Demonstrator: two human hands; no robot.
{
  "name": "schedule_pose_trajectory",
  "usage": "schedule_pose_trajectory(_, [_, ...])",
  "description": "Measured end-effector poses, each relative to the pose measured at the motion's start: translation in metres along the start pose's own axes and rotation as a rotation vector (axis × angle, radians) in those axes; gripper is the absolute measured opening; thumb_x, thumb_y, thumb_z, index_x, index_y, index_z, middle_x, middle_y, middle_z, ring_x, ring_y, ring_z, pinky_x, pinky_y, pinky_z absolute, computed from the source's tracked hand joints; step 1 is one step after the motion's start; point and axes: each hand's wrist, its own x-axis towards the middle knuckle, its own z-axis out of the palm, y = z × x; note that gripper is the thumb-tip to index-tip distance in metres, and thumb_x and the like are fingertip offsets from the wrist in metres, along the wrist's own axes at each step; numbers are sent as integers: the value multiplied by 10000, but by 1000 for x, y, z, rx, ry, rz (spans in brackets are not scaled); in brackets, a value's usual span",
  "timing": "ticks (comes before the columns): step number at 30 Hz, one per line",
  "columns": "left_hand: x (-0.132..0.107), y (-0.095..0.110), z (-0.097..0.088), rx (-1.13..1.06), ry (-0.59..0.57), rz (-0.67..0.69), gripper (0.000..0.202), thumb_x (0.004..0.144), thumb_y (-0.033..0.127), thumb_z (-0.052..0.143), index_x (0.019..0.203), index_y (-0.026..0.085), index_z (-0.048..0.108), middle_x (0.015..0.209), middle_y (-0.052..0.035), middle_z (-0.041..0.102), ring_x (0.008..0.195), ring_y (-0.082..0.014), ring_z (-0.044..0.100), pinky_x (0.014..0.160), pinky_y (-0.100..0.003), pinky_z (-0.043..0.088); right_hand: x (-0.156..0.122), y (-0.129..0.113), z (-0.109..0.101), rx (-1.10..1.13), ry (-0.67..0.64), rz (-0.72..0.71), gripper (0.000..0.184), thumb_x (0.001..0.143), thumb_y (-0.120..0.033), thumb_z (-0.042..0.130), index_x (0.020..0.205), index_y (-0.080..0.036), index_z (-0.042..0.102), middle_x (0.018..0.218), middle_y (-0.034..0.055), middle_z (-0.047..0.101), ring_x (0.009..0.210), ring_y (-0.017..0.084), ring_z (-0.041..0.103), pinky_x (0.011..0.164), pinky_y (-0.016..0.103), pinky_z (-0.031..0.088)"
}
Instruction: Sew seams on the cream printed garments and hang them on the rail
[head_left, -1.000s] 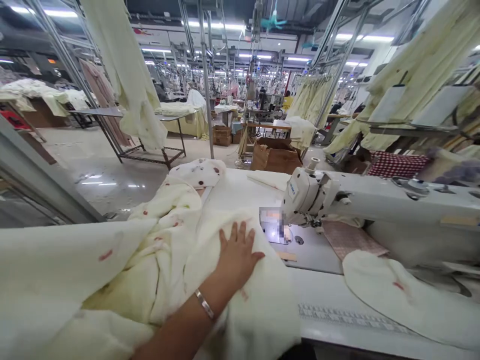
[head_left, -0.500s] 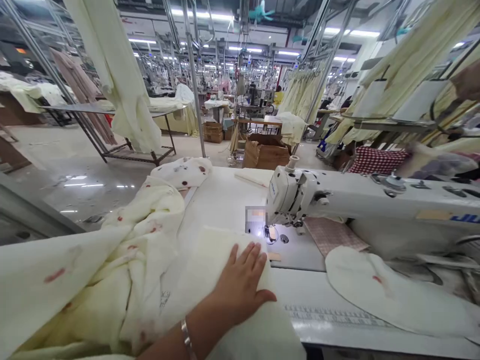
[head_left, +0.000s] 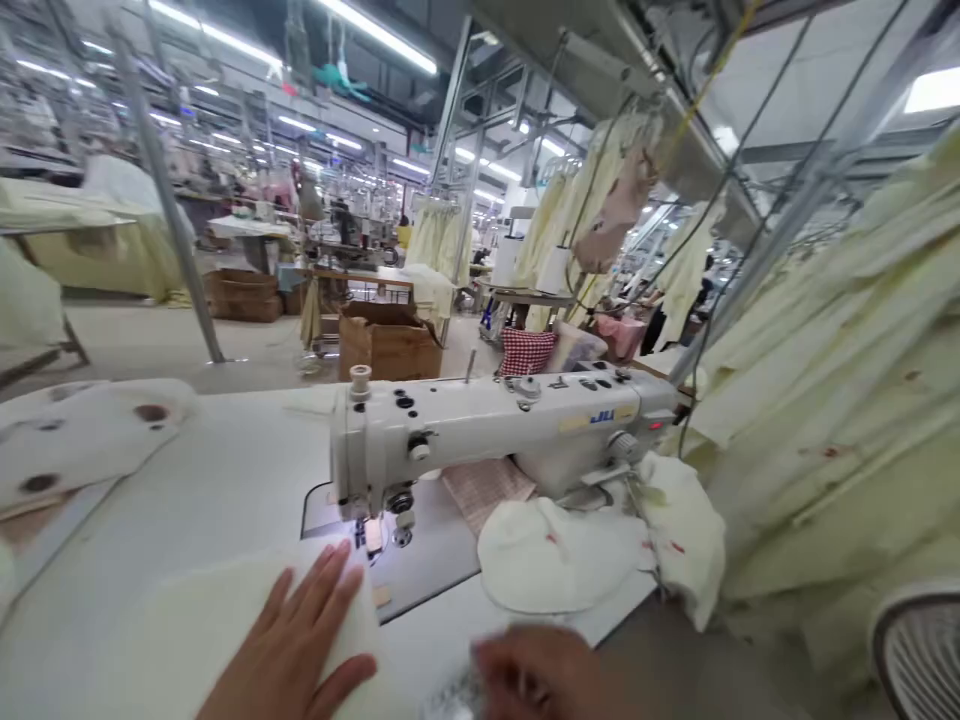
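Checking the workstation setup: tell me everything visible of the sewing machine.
The industrial sewing machine looks pale grey-white and painted metal, with a long arm running sideways above the white table. Dials and a thread pin sit on top, a blue-lettered label lies along the arm, and a small red light shows at the right end. A lit needle and presser foot stand over a grey bed plate. Bunched cream fabric lies against its right end.

Cream fabric panel [head_left: 172, 630] lying flat, just beside the presser foot [head_left: 373, 535]
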Motion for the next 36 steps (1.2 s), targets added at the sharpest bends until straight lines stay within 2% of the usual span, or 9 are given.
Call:
schedule_pose_trajectory(4, [-9, -5, 13, -25, 22, 43, 632, 817, 554, 496, 1378, 314, 333, 1397, -42, 388, 1202, -284, 474, 928, -423, 455, 38, 26, -10, -55, 196, 119, 164, 752, -311, 632, 792, -165, 569, 883, 59, 576, 864, 229, 540, 833, 467, 404])
schedule_pose_trajectory(8, [-1, 14, 4, -202, 12, 14, 536, 847, 465, 482, 1357, 387, 334, 1369, 17, 435, 1176, -258, 505, 899, -411, 495, 64, 2, -31, 142, 335, 51, 157, 846, -348, 442, 775, -210, 461, 682, -6, 514, 657, 155, 536, 637, 298, 457])
schedule_pose_trajectory(12, [25, 42, -42, -610, -101, -448, 569, 882, 429, 435, 1400, 281, 251, 1392, -56, 411, 1238, -258, 437, 947, -421, 453, 51, -34, -55, 408, 533, -36, 372, 901, -375, 319, 1247, -294, 211, 1127, 58, 509, 826, 145, 585, 657, 258, 493])
schedule_pose_trajectory(14, [35, 41, -71, -921, -196, -631, 472, 911, 404, 363, 1354, 248, 321, 1262, -68, 547, 1098, -218, 563, 856, -350, 509, 31, -30, -56, 545, 604, -6, 402, 874, -387, 442, 1247, -325, 303, 1108, 41, 543, 766, 139, 599, 638, 245, 505])
schedule_pose_trajectory(16, [35, 30, -96, -1007, -289, -715, 405, 901, 384, 373, 1279, 244, 410, 1098, -46, 633, 919, -196, 632, 755, -319, 527, 11, -11, -49, 379, 417, 99, 346, 837, -418, 526, 1160, -303, 484, 959, 30, 592, 675, 141, 592, 532, 215, 495])
schedule_pose_trajectory(20, [17, 13, -122, -445, -266, -715, 244, 856, 296, 458, 1064, 221, 563, 993, -41, 614, 886, -219, 587, 794, -370, 458, -3, 21, -26, 48, 109, 9, 293, 782, -408, 609, 1052, -294, 609, 828, 23, 605, 703, 167, 607, 569, 234, 518])
schedule_pose_trajectory(23, [12, 21, -122, -259, -397, -631, 171, 882, 238, 439, 880, 202, 606, 916, -41, 603, 861, -211, 570, 776, -356, 441, 21, 10, -11, -29, 84, -186, 188, 862, -352, 511, 997, -274, 617, 914, 36, 614, 846, 172, 596, 716, 263, 501])
schedule_pose_trajectory(28, [18, 37, -109, -210, -702, -586, 206, 781, 239, 635, 983, 199, 621, 983, -54, 600, 932, -243, 558, 788, -359, 451, 89, -21, 20, -136, -46, -314, 208, 880, -216, 443, 995, -224, 616, 857, 42, 614, 838, 191, 563, 724, 332, 456])
schedule_pose_trajectory(36, [14, 38, -92, -355, -490, -376, 555, 803, 206, 606, 1321, 201, 408, 1207, -83, 551, 1103, -259, 478, 937, -391, 372, 104, -13, 35, -63, -4, -437, 139, 835, -238, 497, 718, -208, 565, 898, 57, 627, 863, 187, 577, 748, 330, 465])
